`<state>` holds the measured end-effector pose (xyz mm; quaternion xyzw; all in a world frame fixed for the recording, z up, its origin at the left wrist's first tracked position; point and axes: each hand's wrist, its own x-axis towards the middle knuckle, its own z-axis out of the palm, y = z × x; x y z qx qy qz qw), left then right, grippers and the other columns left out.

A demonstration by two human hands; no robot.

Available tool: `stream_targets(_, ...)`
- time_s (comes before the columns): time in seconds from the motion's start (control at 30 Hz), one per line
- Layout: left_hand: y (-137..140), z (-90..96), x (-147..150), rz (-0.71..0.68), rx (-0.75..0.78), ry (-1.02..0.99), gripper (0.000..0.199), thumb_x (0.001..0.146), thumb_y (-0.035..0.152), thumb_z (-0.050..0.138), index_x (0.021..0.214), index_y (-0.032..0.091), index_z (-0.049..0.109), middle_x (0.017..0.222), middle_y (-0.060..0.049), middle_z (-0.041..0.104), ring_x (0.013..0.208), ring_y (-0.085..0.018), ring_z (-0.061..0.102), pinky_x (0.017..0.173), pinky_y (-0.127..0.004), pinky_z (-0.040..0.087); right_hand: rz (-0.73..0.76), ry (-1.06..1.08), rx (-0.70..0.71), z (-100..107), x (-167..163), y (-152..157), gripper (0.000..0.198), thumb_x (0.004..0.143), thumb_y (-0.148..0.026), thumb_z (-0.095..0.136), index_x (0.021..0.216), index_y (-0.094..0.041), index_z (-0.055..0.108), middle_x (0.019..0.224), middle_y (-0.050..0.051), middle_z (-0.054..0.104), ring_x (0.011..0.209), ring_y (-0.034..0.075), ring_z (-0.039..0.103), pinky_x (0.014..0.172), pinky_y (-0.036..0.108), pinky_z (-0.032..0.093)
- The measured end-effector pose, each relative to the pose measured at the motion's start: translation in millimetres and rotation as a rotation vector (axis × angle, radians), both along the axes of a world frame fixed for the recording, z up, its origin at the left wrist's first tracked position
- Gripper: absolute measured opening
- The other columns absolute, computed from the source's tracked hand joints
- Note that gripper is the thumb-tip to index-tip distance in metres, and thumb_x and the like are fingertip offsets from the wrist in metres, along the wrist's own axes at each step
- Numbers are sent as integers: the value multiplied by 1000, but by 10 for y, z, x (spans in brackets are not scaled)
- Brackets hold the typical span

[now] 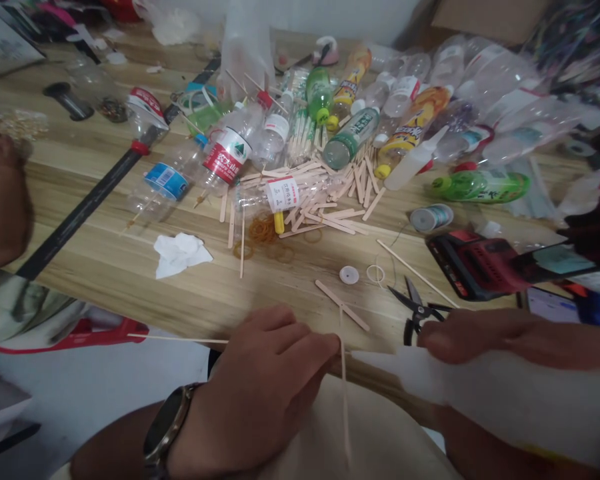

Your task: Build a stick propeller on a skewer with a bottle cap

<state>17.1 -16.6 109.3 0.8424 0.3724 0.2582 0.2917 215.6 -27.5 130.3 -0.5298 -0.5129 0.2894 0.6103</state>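
Observation:
My left hand [280, 367], wearing a watch, is closed on a thin wooden stick [180, 338] that sticks out to the left. A second thin stick [345, 400] runs crosswise at its fingertips; whether the two are joined is hidden. My right hand [460, 340] grips a white squeeze bottle [480, 393], its nozzle pointing left, close to the crosswise stick. Just beyond, a flat craft stick [343, 305] lies on the wooden table [105, 267]. Pruning shears [416, 307] lie beside my right hand, partly covered by it.
Plastic bottles [230, 150] and loose craft sticks [360, 180] crowd the table's middle and back. Rubber bands [263, 230], a crumpled tissue [180, 253], a thread spool [431, 217] and a cordless power tool [473, 263] lie nearer. Another person's arm [3, 200] rests at left.

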Motion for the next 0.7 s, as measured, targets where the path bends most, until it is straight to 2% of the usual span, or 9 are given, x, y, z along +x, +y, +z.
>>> stream_targets(0.07, -3, 0, 3, -2, -7, 9, 20, 95, 13, 46, 98, 17, 65, 77, -1, 71, 68, -18, 55, 67, -32, 39, 80, -9, 33, -1, 0, 1, 30, 65, -28, 84, 89, -33, 68, 69, 0, 65, 56, 23, 64, 40, 35, 51)
stream_targets(0.1, -2, 0, 3, -5, -10, 10, 20, 95, 13, 46, 98, 17, 65, 77, -1, 71, 68, -18, 55, 67, -33, 39, 94, 5, 37, -8, 2, -4, 31, 66, -26, 84, 91, -32, 68, 71, 0, 65, 58, 23, 65, 42, 35, 52)
stream_targets(0.2, 11, -1, 1, -8, -6, -4, 19, 95, 12, 46, 98, 16, 64, 78, -1, 71, 68, -18, 56, 68, -33, 40, 85, 58, 94, -40, 35, -39, 22, 75, -40, 77, 92, -28, 69, 70, 1, 63, 60, 23, 65, 43, 35, 52)
stream_targets(0.23, 16, -1, 0, -7, -7, -5, 19, 95, 12, 46, 97, 16, 64, 78, -1, 71, 69, -18, 57, 68, -33, 40, 93, 33, 85, -48, 54, -53, 24, 73, -38, 79, 93, -28, 68, 72, 1, 64, 62, 23, 66, 44, 35, 52)
stream_targets(0.37, 25, 4, 2, -13, -23, 9, 20, 95, 13, 45, 96, 18, 64, 77, -1, 70, 67, -18, 55, 66, -33, 39, 156, -55, 46, -65, 117, -80, 43, 62, -13, 82, 98, -30, 66, 79, -1, 66, 69, 22, 68, 51, 34, 55)
stream_targets(0.5, 30, 18, 13, -21, -28, 10, 21, 97, 14, 43, 95, 17, 64, 77, -1, 70, 67, -18, 55, 67, -32, 40, 150, -67, 29, -79, 107, -76, 46, 61, -12, 81, 99, -31, 64, 78, -2, 67, 69, 22, 68, 54, 33, 56)
stream_targets(0.7, 39, 51, 43, -9, -50, 4, 23, 99, 18, 42, 98, 16, 65, 80, -3, 70, 73, -19, 57, 68, -31, 44, 136, 12, -12, -53, 36, -44, 37, 66, -20, 81, 96, -35, 64, 73, -2, 66, 64, 24, 67, 49, 34, 53)
